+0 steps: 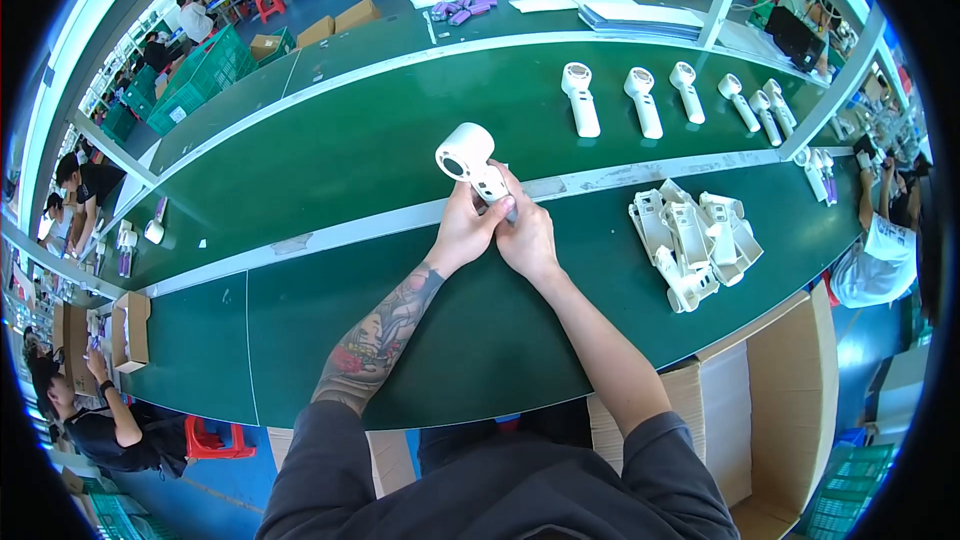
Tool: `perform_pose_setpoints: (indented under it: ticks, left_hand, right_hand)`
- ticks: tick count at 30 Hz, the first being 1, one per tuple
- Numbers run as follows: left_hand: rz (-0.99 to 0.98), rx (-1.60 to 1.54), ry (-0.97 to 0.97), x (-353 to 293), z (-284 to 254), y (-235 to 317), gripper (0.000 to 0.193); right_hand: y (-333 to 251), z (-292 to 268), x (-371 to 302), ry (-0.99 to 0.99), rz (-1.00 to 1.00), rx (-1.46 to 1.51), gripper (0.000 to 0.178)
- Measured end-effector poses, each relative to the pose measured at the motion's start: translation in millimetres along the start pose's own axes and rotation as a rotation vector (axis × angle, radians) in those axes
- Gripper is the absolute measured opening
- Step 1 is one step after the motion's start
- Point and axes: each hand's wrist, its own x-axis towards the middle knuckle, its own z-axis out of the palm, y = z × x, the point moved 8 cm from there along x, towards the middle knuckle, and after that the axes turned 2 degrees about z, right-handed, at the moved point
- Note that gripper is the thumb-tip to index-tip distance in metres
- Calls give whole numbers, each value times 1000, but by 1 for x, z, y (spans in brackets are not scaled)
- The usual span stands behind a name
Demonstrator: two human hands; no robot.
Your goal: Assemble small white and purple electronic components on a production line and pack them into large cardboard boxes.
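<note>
A white handheld fan (466,151) with a round head and a short handle is gripped in both hands above the green worktop. My left hand (466,228) closes on the handle from the left, its thumb along the front near the dark buttons. Around the lower handle, my right hand (528,238) is wrapped from the right, and the two hands touch. The fan's head points up and to the left. On the right of the worktop lies a pile of white plastic shell parts (690,240).
Several white fans, one of them a nearer fan (581,100), lie along the green conveyor belt (350,130) ahead. A metal rail (600,178) separates belt and worktop. An open cardboard box (790,390) stands at lower right, a small box (130,332) at left. Other people work around.
</note>
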Motion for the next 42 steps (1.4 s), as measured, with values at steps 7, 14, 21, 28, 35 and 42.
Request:
perform_pose_setpoints:
  ticks: [7, 14, 21, 28, 35, 42]
  left_hand:
    - [-381, -158, 71, -12, -14, -12, 29]
    - [-61, 143, 346, -17, -57, -32, 18]
    - [-10, 200, 351, -20, -54, -30, 13]
    - [-58, 130, 300, -18, -52, -49, 14]
    - [-96, 39, 344, -27, -50, -54, 15]
    - [-68, -42, 532, -64, -46, -61, 12]
  right_hand:
    - [19, 10, -8, -175, 253, 921, 41]
    - [58, 29, 1, -338, 516, 1063, 35]
    - [21, -36, 42, 20, 137, 661, 35]
    - [-122, -152, 60, 29, -220, 424, 25]
    - [-228, -226, 46, 464, -734, -142, 26]
    - [-293, -267, 154, 623, -854, -492, 40]
